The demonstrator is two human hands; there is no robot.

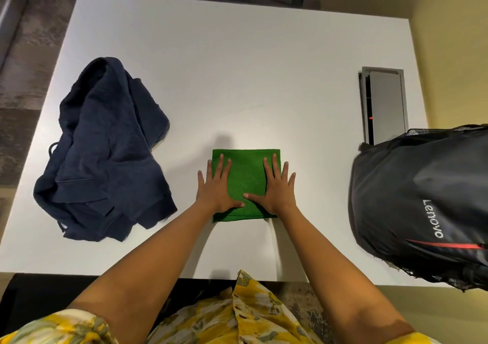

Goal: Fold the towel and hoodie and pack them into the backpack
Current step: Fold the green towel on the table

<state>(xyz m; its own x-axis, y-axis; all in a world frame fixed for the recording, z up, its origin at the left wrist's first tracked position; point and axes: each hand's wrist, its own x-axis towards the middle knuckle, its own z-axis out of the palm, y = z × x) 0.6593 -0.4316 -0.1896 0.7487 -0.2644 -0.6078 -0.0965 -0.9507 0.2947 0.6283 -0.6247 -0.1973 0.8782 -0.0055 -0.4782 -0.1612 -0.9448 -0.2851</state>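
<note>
Your left hand (217,185) and right hand (274,185) press flat, fingers spread, on the folded towel (247,182); next, fold the hoodie (105,153).

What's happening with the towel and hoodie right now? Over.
Left hand and right hand flat, pressing folded green towel. Hoodie unfolded, heaped at left. Backpack at right, nothing blocking it.

From my feed the towel (247,182) is a solid bright green and the hoodie (103,153) is plain dark navy, both on a white table (237,79). The backpack (422,206) is black with white Lenovo lettering and a red stripe, and my sleeve (60,328) has a yellow floral print.
</note>
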